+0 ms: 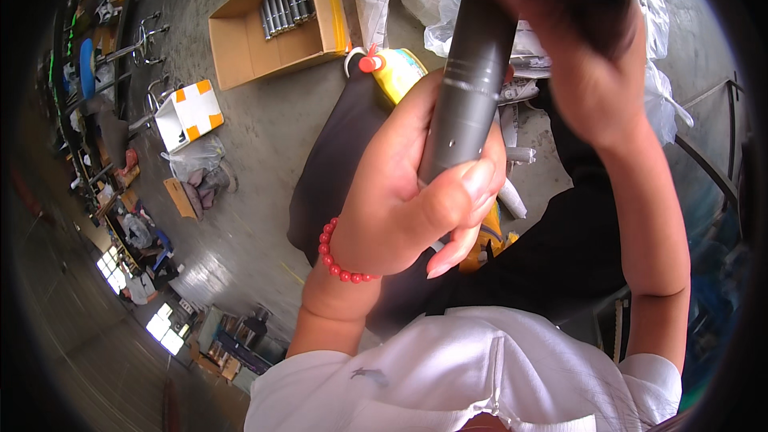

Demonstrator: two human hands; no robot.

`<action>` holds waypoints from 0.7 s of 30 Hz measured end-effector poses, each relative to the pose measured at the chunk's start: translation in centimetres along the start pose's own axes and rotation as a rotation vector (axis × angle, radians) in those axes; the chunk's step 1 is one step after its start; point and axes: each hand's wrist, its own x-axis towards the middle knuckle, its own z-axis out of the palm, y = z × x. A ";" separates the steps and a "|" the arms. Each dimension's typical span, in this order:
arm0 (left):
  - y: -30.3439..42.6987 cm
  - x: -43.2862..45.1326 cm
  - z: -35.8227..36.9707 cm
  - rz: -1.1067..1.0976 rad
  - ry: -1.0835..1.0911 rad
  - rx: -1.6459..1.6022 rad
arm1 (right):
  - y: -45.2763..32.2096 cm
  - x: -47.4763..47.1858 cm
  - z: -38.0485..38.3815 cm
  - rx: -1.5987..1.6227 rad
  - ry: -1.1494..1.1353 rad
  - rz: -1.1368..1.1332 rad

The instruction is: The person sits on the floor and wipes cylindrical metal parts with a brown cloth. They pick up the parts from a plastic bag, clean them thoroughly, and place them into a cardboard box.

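Observation:
My left hand, with a red bead bracelet at its wrist, is wrapped around the lower part of a dark grey metal cylinder. Fine rings run around the cylinder's middle, and small holes show near its lower end. It is tilted, its upper end leaning right. Across that upper end lies my right hand, blurred and partly cut off by the top edge. It hides the end of the cylinder, and how its fingers are closed cannot be made out. Below both hands are my dark-trousered legs.
An open cardboard box holds several metal tubes. A yellow bottle with a red cap stands by my leg. Newspaper-wrapped pieces and plastic bags lie around. Further left are a white box with orange tape and cluttered shelves.

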 end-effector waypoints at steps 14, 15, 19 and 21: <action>-0.5 0.2 1.5 -0.057 0.034 -0.108 | -1.4 3.1 -5.0 0.567 -0.137 0.790; -0.3 0.3 1.3 -0.080 0.007 -0.129 | -1.1 3.2 -5.0 0.592 -0.146 0.771; 0.0 0.2 0.8 -0.117 -0.043 -0.138 | -1.0 2.9 -4.5 0.416 -0.102 0.736; 0.1 0.2 0.6 -0.105 -0.020 -0.146 | -1.2 2.4 -4.5 0.253 -0.112 0.611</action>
